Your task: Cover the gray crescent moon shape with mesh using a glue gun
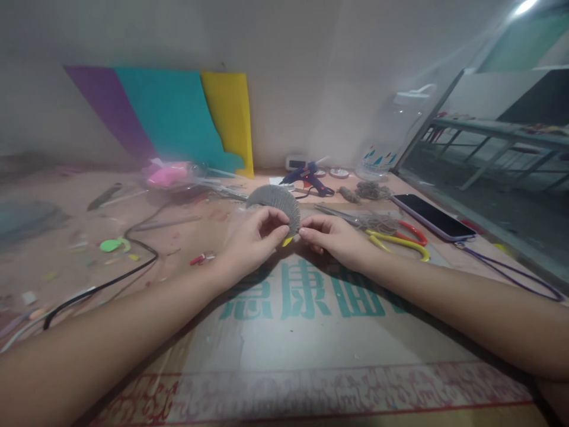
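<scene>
The tabletop (173, 242) is cluttered. Left fingers (279, 235) pinch a grey crescent (278, 198); right fingers (318, 225) sit alongside, grip unclear.

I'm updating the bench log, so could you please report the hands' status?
Left hand: pinching grey curved piece. Right hand: fingertips at piece's edge, grip unclear. Scissors near right hand, not between hands.

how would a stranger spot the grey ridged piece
Start from the green lettering; just beyond it, the left hand and right hand nearly meet. The left hand holds the arched grey piece, its fine ridges setting it apart from the blue glue gun behind.
</scene>
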Demonstrator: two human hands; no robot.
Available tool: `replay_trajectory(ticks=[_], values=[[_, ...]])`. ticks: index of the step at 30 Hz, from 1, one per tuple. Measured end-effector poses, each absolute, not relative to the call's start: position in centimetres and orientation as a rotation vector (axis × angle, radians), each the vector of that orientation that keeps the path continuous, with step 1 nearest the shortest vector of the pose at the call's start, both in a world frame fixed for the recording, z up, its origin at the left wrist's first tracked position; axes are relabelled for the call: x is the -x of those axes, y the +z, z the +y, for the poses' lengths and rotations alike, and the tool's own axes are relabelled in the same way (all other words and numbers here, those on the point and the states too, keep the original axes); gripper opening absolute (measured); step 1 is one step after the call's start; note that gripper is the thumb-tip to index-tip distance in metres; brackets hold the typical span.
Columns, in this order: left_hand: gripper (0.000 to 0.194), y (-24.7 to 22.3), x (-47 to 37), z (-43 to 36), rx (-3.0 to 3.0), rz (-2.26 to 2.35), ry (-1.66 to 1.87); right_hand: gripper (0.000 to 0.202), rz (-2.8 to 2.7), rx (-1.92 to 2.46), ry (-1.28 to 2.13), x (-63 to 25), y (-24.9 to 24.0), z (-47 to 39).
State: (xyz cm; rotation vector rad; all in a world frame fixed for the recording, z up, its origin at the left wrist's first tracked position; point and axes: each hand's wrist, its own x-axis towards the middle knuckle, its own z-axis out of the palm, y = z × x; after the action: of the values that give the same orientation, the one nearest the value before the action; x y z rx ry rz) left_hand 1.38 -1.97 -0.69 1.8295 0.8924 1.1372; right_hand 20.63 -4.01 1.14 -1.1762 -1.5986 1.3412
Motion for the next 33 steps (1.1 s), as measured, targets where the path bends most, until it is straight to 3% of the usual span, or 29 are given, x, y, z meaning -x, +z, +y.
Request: replay_trajectory(ticks=[8, 19, 33], values=[[0.011, -0.48, -1.29, -2.19, -1.888, 0.91, 1.167, 0.024, -1.704, 1.284, 1.125, -20.41, 1.4, -4.22], [0.012, -0.56, -1.26, -2.27, -1.895, 0.893, 1.081, 0.02, -1.637, 1.259, 1.326, -20.31, 1.62, -4.54], [0.013, -0.59, -1.42, -2.09, -1.805, 0.879, 1.134, 0.02, -1.68, 1.266, 1.187, -20.46, 1.2, -4.22]])
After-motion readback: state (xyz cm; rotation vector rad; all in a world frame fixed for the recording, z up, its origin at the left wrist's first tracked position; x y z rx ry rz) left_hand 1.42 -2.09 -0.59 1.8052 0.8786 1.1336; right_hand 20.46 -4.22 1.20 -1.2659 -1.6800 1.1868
